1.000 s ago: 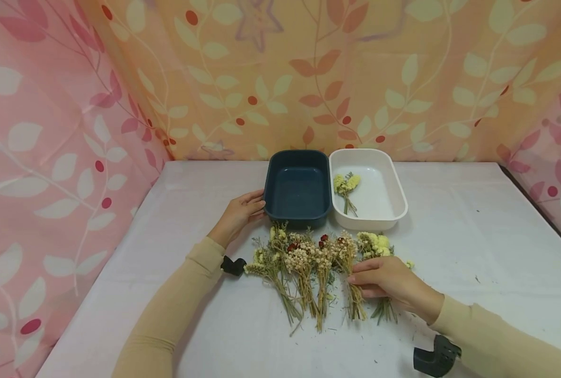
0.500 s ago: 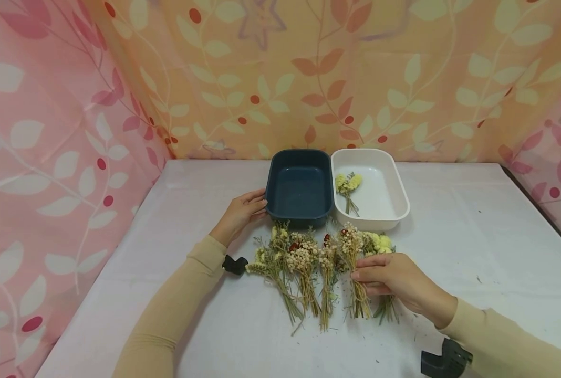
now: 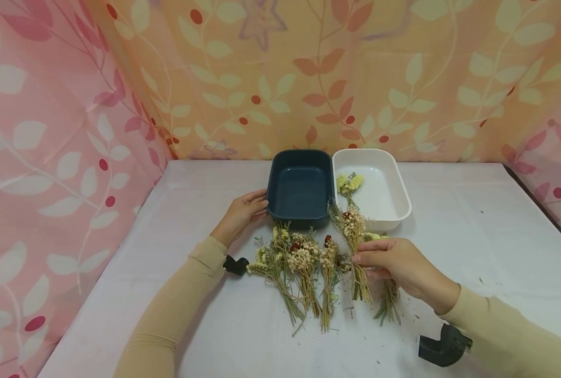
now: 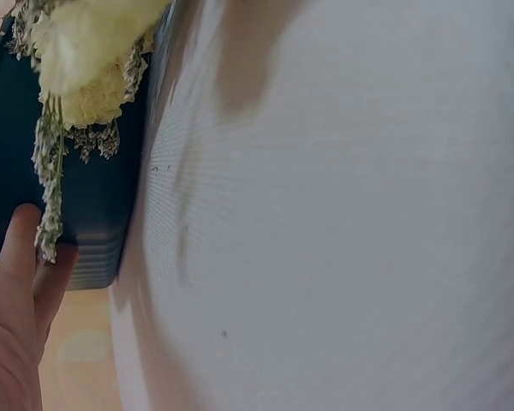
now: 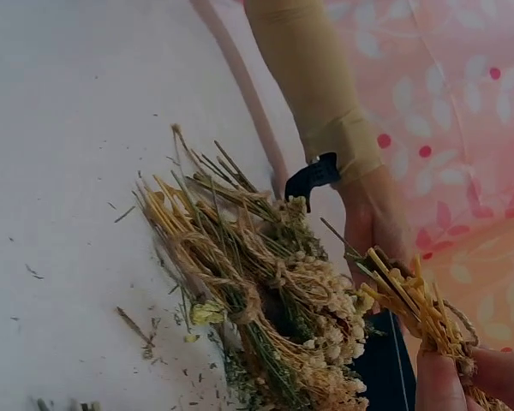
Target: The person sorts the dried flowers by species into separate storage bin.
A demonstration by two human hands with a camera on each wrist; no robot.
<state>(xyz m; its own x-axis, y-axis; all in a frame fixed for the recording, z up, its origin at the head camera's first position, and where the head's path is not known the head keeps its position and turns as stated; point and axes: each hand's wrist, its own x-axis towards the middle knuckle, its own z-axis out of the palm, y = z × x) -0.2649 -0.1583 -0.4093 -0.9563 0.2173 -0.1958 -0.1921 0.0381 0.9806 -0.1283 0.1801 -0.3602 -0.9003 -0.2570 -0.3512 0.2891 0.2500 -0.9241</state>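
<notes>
Beige-sleeved right hand pinches lifted dried bunch.

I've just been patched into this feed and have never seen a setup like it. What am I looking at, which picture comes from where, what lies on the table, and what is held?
There is no machine here: a person works with two bare hands and wears three cameras. The wide picture comes from the head; the two close ones come from the wrists.

On the white table stand a dark blue tray and a white tray side by side. The white one holds a small yellow sprig.

The left hand rests against the blue tray's side. The right hand pinches one dried flower bundle by its stems, lifted toward the trays. More tied bundles lie in a row on the table.
</notes>
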